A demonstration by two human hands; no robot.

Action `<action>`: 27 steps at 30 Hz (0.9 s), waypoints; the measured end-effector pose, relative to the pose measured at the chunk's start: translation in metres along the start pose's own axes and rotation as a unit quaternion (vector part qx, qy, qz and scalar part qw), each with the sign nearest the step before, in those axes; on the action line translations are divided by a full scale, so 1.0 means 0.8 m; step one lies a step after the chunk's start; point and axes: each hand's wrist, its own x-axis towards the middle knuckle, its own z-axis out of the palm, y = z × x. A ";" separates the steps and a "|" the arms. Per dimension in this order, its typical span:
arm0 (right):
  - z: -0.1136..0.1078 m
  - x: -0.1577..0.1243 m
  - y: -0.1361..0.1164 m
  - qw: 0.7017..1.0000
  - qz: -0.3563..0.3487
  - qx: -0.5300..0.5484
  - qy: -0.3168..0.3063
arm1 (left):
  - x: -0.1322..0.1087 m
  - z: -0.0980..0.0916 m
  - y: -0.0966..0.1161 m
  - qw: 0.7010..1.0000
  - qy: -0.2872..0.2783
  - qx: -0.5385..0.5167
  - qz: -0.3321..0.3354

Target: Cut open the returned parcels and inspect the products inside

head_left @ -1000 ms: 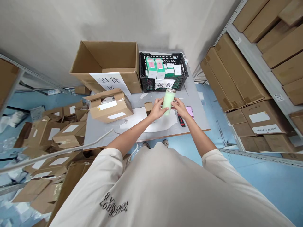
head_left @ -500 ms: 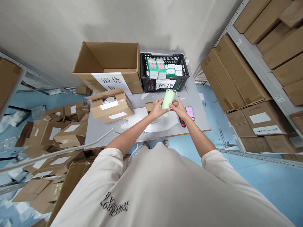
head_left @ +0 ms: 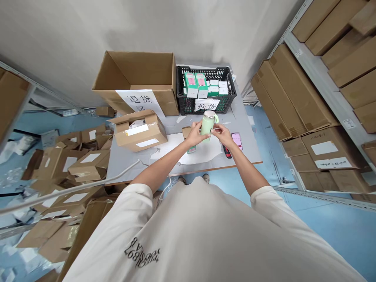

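A light green bottle (head_left: 207,124) with a silver lid and a green strap loop is held between both hands over the table. My left hand (head_left: 196,135) has its fingers around the bottle's left side. On the right side, my right hand (head_left: 222,134) grips it with bent fingers. Partly hidden behind my left forearm is a small green box (head_left: 192,149) with an open brown flap. A phone (head_left: 236,141) with a pink screen and a red and black tool (head_left: 226,152) lie to the right of my hands.
At the table's back stand a large open carton (head_left: 138,98) and a black crate (head_left: 205,106) holding green and white boxes. A smaller opened carton (head_left: 141,135) sits at left. Shelves (head_left: 311,51) with cartons line the right; discarded boxes (head_left: 58,160) cover the left floor.
The bottle has gone from tilted to nearly upright, with its silver lid top now showing. Both hands stay on it, and the view has shifted slightly.
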 end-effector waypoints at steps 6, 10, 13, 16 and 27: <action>0.011 -0.003 -0.001 0.998 0.025 0.044 0.022 | 0.005 0.000 0.006 0.998 0.008 -0.059 -0.019; 0.012 -0.002 -0.004 0.997 0.049 0.047 0.041 | 0.007 0.002 0.014 0.986 -0.012 -0.155 -0.063; 0.013 -0.002 -0.009 0.996 0.058 0.062 0.030 | 0.008 -0.001 0.023 0.972 -0.037 -0.192 -0.132; 0.015 -0.003 -0.015 0.996 0.067 0.059 0.027 | 0.007 -0.006 0.035 0.953 -0.060 -0.214 -0.206; 0.017 -0.012 -0.026 0.999 0.054 0.009 0.001 | -0.010 -0.016 0.048 0.949 -0.061 -0.226 -0.213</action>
